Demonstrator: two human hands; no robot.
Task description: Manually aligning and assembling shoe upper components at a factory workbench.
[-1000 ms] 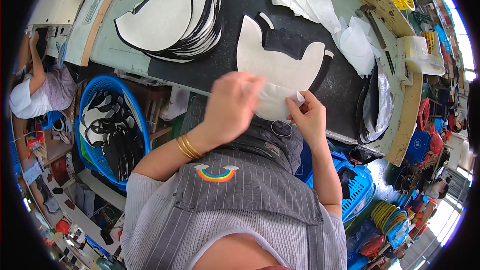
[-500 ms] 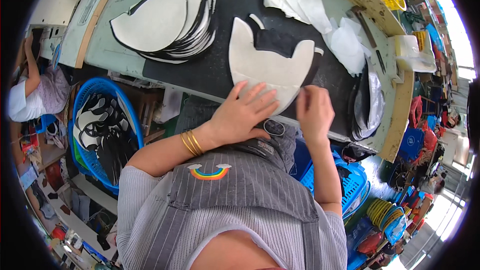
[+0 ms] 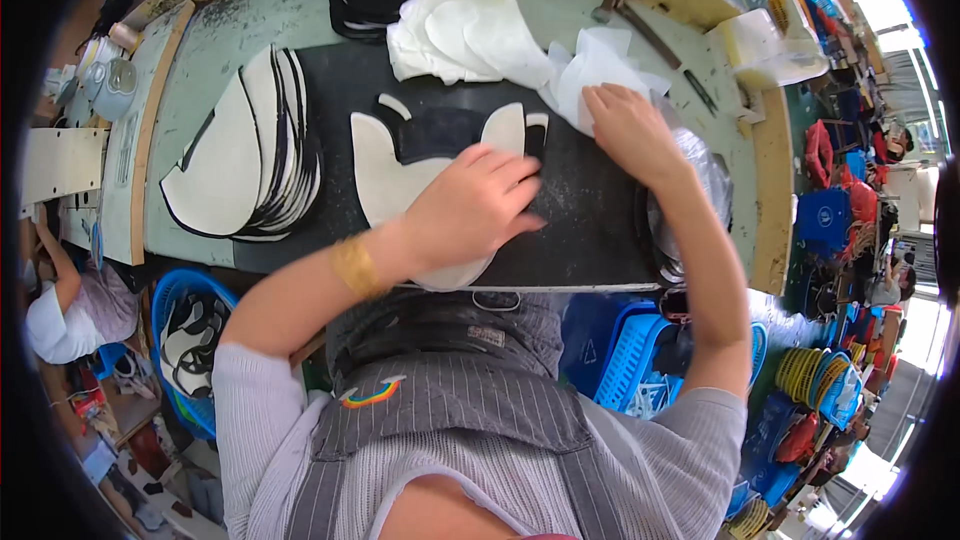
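Hands work at the middle of the frame, on a black mat (image 3: 590, 220) spread over a pale green workbench (image 3: 200, 110). The left hand (image 3: 470, 208) lies palm down, fingers spread and flat, pressing on a cream-coloured cut piece (image 3: 385, 175) with a black shaped piece (image 3: 440, 130) lying over its upper part; it grips nothing. A gold bangle (image 3: 352, 265) sits on that wrist. The right hand (image 3: 625, 130), right of centre and a little higher, rests on the edge of a heap of white fabric pieces (image 3: 480, 35) that spreads across the upper middle; its fingers are bent onto the cloth, but whether they pinch a sheet I cannot tell. Left of the cream piece, a fanned stack of black-edged cream pieces (image 3: 240, 155) lies on the bench. A hammer (image 3: 630, 15) rests at the upper right, near a white box (image 3: 765, 50). Below the bench, a blue basket (image 3: 190, 350) at lower left holds more cut pieces, and another blue basket (image 3: 625, 360) stands at lower right.
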